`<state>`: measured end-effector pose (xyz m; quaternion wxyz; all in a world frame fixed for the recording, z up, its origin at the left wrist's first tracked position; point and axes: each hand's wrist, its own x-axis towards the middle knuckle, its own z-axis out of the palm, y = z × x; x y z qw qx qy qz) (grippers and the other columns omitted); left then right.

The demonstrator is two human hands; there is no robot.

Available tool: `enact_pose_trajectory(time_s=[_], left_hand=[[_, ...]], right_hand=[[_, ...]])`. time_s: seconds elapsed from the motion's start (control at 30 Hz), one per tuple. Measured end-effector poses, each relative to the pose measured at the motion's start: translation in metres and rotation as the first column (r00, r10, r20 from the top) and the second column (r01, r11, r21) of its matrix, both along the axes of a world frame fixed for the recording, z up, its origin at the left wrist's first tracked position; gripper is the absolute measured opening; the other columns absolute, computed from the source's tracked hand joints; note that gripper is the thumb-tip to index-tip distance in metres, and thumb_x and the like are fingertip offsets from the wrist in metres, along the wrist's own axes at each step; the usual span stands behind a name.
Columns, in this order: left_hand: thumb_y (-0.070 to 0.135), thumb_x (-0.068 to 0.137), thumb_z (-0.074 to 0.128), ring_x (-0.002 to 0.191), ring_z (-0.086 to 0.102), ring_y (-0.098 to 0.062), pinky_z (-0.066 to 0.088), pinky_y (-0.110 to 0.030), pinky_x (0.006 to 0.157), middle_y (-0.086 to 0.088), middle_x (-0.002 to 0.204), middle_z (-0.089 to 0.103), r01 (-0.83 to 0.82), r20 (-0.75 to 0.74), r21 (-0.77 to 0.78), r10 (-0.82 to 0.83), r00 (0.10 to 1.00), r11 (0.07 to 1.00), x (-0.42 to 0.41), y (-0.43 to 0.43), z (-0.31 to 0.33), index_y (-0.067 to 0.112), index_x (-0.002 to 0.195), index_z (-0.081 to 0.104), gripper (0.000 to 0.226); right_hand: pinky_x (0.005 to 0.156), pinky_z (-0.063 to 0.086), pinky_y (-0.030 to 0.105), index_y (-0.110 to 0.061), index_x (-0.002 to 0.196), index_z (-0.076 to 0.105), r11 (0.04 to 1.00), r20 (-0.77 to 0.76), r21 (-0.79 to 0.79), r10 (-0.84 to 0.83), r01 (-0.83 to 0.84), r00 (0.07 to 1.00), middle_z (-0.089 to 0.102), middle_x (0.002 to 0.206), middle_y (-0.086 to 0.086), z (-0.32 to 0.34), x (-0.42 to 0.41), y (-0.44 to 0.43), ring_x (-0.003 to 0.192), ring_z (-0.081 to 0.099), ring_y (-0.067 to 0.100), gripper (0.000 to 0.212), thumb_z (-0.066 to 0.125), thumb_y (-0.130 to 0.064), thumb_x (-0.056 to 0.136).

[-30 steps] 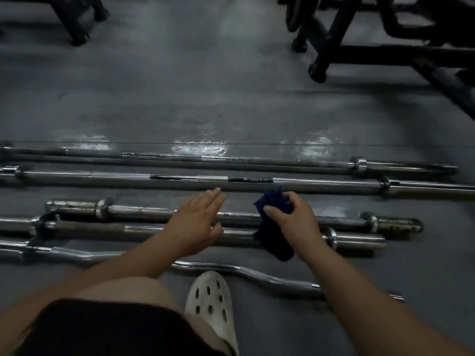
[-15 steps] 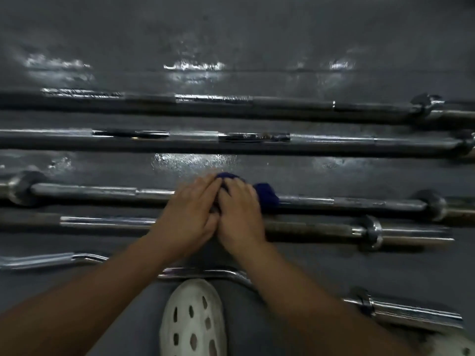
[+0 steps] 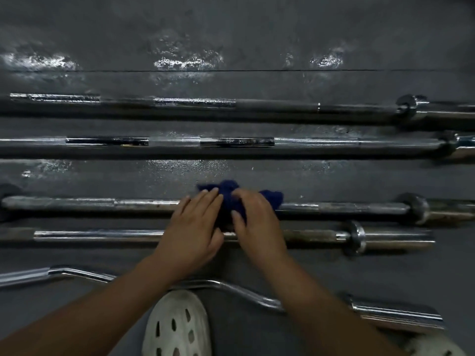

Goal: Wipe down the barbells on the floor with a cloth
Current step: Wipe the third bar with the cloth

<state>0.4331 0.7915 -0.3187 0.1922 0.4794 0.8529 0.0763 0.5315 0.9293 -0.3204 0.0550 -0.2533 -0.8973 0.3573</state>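
Cloth (image 3: pixel 231 201) is showing dark blue, no pattern. Bars are reading as chrome silver: top bar (image 3: pixel 270 109) is looking dark grey mid-shaft, second bar (image 3: pixel 174 142) is alternating bright and black-looking bands, third bar (image 3: pixel 90 202) is showing dull brownish specks. Curl bar (image 3: pixel 231 291) is gleaming silver. Floor (image 3: pixel 257 34) is looking dark grey with white glare patches. Clog (image 3: pixel 177 327) is showing off-white with dark holes.

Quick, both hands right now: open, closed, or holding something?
Left hand: open, straight fingers pressing the blue cloth onto the third barbell.
Right hand: fingers curled round the blue cloth, holding it on that bar.
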Motion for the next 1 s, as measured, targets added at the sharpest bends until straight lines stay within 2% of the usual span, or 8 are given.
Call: enact_pose_trajectory(time_s=[0.07,0.13,0.27,0.37,0.47,0.63,0.87,1.0], left_hand=[[0.036,0.08,0.041,0.135,0.047,-0.029,0.029,-0.048,0.114,-0.011,0.15,0.047,0.013,-0.011,0.004,-0.013,1.0,1.0,0.002,0.001,0.001,0.009,0.144,0.048,0.07],[0.036,0.08,0.041,0.137,0.045,-0.028,0.031,-0.048,0.114,-0.01,0.152,0.045,0.022,-0.01,0.01,-0.022,1.0,1.0,0.007,0.007,0.002,0.01,0.145,0.047,0.07],[0.038,0.081,0.041,0.137,0.045,-0.029,0.035,-0.051,0.113,-0.011,0.153,0.044,0.075,-0.014,0.02,-0.074,0.997,0.997,0.018,0.036,0.0,0.01,0.146,0.046,0.071],[0.039,0.078,0.041,0.132,0.051,-0.031,0.04,-0.054,0.109,-0.013,0.15,0.047,0.112,-0.006,-0.02,-0.112,0.994,0.994,0.024,0.059,-0.001,0.01,0.144,0.048,0.072],[0.041,0.08,0.041,0.135,0.048,-0.03,0.038,-0.055,0.109,-0.01,0.152,0.045,0.123,0.003,-0.048,-0.123,0.992,0.991,0.031,0.07,-0.006,0.014,0.146,0.046,0.072],[0.045,0.086,0.042,0.144,0.036,-0.027,0.027,-0.054,0.114,-0.006,0.157,0.038,0.151,-0.056,-0.057,-0.155,0.986,0.987,0.037,0.067,-0.019,0.02,0.151,0.04,0.07],[0.052,0.093,0.034,0.146,0.03,-0.027,0.022,-0.053,0.116,-0.005,0.16,0.032,0.12,-0.089,-0.06,-0.125,0.988,0.991,0.012,0.092,-0.015,0.022,0.154,0.034,0.068],[0.046,0.09,0.039,0.146,0.032,-0.026,0.024,-0.051,0.117,-0.007,0.158,0.035,0.149,-0.115,-0.003,-0.148,0.982,0.989,0.016,0.098,-0.003,0.016,0.15,0.041,0.068]], right_hand=[[0.092,0.046,0.037,-0.018,0.129,0.059,0.993,0.044,0.12,-0.022,0.017,0.999,0.057,0.105,0.007,-0.003,0.02,0.032,0.097,0.051,0.023,0.049,0.056,-0.015,0.081],[0.088,0.048,0.044,-0.015,0.114,0.071,0.939,0.066,0.293,-0.206,0.178,0.976,0.058,0.098,0.012,-0.008,0.053,0.073,0.093,0.054,0.032,0.045,0.049,-0.021,0.075],[0.111,0.028,0.055,-0.011,0.104,0.069,0.775,0.218,0.322,-0.619,0.543,0.754,0.046,0.136,0.025,-0.008,0.067,0.097,0.127,0.04,0.044,0.039,0.047,-0.034,0.082],[0.107,0.032,0.056,-0.015,0.087,0.069,0.922,0.256,0.281,-0.341,0.268,0.905,0.06,0.122,0.011,-0.007,0.047,0.068,0.126,0.045,0.035,0.04,0.046,-0.047,0.084],[0.109,0.037,0.044,-0.011,0.089,0.071,0.973,0.242,0.225,-0.008,-0.048,0.97,0.06,0.123,0.009,-0.005,0.071,0.086,0.121,0.052,0.03,0.023,0.062,-0.029,0.078],[0.088,0.048,0.045,-0.007,0.101,0.052,0.836,0.162,0.277,-0.526,0.473,0.835,0.046,0.122,0.018,-0.005,0.123,0.152,0.099,0.052,0.035,0.015,0.054,-0.017,0.09],[0.082,0.041,0.041,-0.007,0.106,0.056,0.868,0.151,0.338,-0.432,0.364,0.889,0.057,0.105,0.02,-0.005,0.08,0.187,0.096,0.053,0.039,0.015,0.057,-0.012,0.092],[0.1,0.041,0.041,-0.008,0.13,0.052,0.827,0.062,0.318,-0.506,0.464,0.86,0.056,0.124,0.017,0.005,0.097,0.227,0.114,0.051,0.035,0.051,0.049,0.005,0.081]])
